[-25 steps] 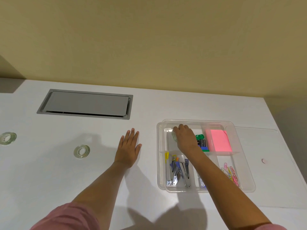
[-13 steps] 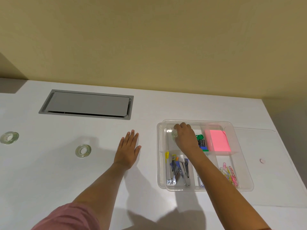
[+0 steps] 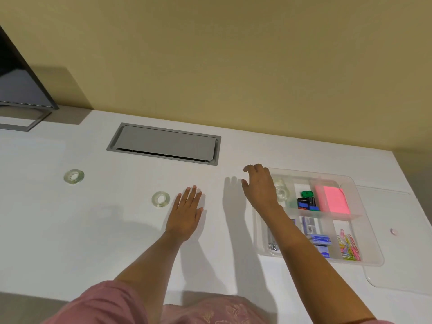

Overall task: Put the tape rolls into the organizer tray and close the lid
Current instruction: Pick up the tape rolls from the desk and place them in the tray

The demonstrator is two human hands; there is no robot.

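Note:
Two clear tape rolls lie on the white desk: one (image 3: 160, 199) just left of my left hand (image 3: 187, 213), another (image 3: 74, 176) far left. More clear tape (image 3: 282, 192) sits in the back-left compartment of the clear organizer tray (image 3: 371, 232). My left hand rests flat on the desk, fingers apart, holding nothing. My right hand (image 3: 259, 187) hovers over the tray's left edge, fingers loosely spread and empty, reaching leftward. The clear lid (image 3: 402, 258) lies flat on the desk to the right of the tray.
The tray also holds pink sticky notes (image 3: 333, 199), binder clips (image 3: 306, 202), staple boxes (image 3: 320, 239) and coloured paper clips (image 3: 348, 246). A grey cable hatch (image 3: 164, 143) is set in the desk behind. A dark monitor (image 3: 21, 90) stands at the far left.
My right hand has let go of a tape roll in the tray's back-left compartment and moved up and left out of the tray. The view has shifted left.

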